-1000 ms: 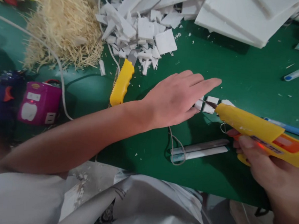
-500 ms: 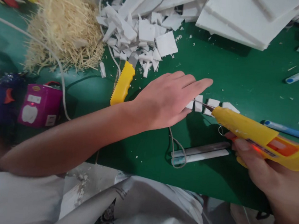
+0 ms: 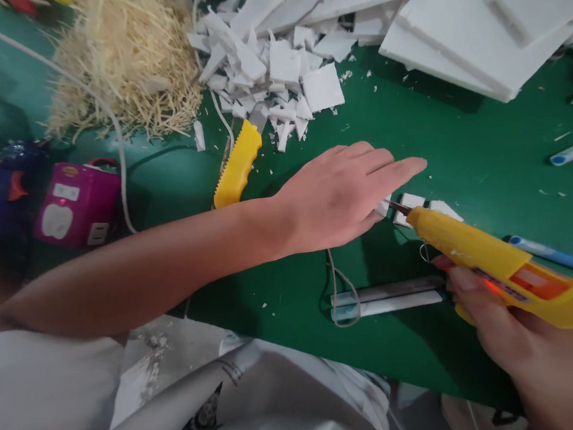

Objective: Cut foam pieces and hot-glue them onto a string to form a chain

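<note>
My left hand (image 3: 341, 196) reaches palm down over the green table, its index finger stretched out to the right. Its thumb and the fingers beneath close about a small white foam piece (image 3: 383, 206); most of their grip is hidden under the hand. My right hand (image 3: 489, 306) is wrapped round a yellow hot glue gun (image 3: 470, 238) with a small red light glowing. The gun's thin metal tip points left, close to the held piece. Two more foam pieces lie near the tip, a square one (image 3: 410, 206) and a pointed one (image 3: 445, 209).
A yellow utility knife (image 3: 239, 164) lies left of my hand, below heaped foam scraps (image 3: 279, 74). Straw (image 3: 130, 54), a magenta power adapter (image 3: 79, 203) and a white cable are further left. Foam sheets (image 3: 452, 42) lie behind; a blue pen (image 3: 556, 255) rests at right.
My left hand has moved right, toward the gun's tip, and now covers more of the foam row. The glue gun has stayed nearly in place; the whole view has shifted slightly.
</note>
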Tool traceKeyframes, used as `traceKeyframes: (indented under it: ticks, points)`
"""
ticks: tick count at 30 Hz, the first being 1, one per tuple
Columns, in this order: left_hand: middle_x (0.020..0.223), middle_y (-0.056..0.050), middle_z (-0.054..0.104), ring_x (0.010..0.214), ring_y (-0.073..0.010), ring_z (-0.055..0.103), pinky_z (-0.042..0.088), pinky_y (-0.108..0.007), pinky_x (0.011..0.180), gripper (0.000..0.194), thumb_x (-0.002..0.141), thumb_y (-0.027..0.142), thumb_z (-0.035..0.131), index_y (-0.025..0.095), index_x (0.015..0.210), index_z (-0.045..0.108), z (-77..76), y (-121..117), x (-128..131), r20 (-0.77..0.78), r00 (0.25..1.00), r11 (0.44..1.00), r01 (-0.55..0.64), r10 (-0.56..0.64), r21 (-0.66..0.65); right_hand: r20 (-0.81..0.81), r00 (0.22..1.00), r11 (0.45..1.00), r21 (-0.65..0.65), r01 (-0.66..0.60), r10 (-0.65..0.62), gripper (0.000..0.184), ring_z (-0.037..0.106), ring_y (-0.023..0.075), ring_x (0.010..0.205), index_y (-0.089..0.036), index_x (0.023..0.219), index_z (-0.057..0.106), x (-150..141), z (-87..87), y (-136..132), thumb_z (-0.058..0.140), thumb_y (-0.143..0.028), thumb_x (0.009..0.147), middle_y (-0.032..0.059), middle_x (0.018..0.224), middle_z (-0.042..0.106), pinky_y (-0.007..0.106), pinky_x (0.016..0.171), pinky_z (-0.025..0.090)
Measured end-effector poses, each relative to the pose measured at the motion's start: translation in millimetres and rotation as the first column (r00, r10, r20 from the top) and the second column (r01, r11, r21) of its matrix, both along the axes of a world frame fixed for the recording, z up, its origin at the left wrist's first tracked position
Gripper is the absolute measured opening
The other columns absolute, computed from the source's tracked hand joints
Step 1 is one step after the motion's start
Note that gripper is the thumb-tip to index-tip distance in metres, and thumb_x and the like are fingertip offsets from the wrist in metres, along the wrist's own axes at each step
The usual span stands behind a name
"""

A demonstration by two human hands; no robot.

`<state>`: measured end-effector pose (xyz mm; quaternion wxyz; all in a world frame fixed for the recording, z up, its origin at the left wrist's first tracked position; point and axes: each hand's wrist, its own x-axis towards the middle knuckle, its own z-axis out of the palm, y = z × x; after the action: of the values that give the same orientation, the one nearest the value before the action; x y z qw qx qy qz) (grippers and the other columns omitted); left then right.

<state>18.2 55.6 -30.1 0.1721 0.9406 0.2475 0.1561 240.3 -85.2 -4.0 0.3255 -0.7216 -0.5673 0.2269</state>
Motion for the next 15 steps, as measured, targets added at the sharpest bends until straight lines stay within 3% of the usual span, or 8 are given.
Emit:
traceKeyframes:
  ticks: [2, 8, 15]
  points:
    - [0.129, -0.007, 0.069, 0.120, -0.0294, 0.067, 0.056, -0.052, 0.101, 0.049, 0.101, 0.025, 0.043, 0.025, 0.150, 0.045, -1.5, 1, -2, 0.011, 1.000, 1.000, 0.007, -0.006, -0.003, -0.018, 0.999, 0.999, 0.041, 0.031, -0.030, 0.048, 0.072, 0.0222, 0.056, -0.029, 0.077, 0.072, -3, -0.8, 2, 0.072, -0.077, 0.077, 0.0041, 0.070, 0.077, 0.030, 0.047, 0.060]
    - [0.130, -0.009, 0.069, 0.119, -0.0300, 0.067, 0.055, -0.052, 0.101, 0.048, 0.102, 0.032, 0.045, 0.026, 0.150, 0.046, -2.8, 2, -6, 0.042, 0.998, 0.999, 0.042, -0.041, -0.018, -0.023, 0.999, 1.000, -0.019, 0.023, -0.024, 0.042, 0.073, 0.0243, 0.057, -0.028, 0.071, 0.070, -6, 10.7, 10, 0.082, -0.068, 0.070, 0.0045, 0.068, 0.076, 0.032, 0.048, 0.062]
    - [0.130, -0.011, 0.068, 0.119, -0.0307, 0.066, 0.055, -0.051, 0.100, 0.049, 0.103, 0.035, 0.046, 0.024, 0.151, 0.044, -2.1, 1, -9, 0.043, 0.998, 0.998, 0.052, -0.051, -0.023, -0.019, 1.000, 1.000, -0.009, 0.000, 0.000, 0.038, 0.072, 0.0225, 0.058, -0.027, 0.075, 0.073, 2, 5.0, 5, 0.080, -0.064, 0.075, 0.0045, 0.071, 0.077, 0.030, 0.050, 0.060]
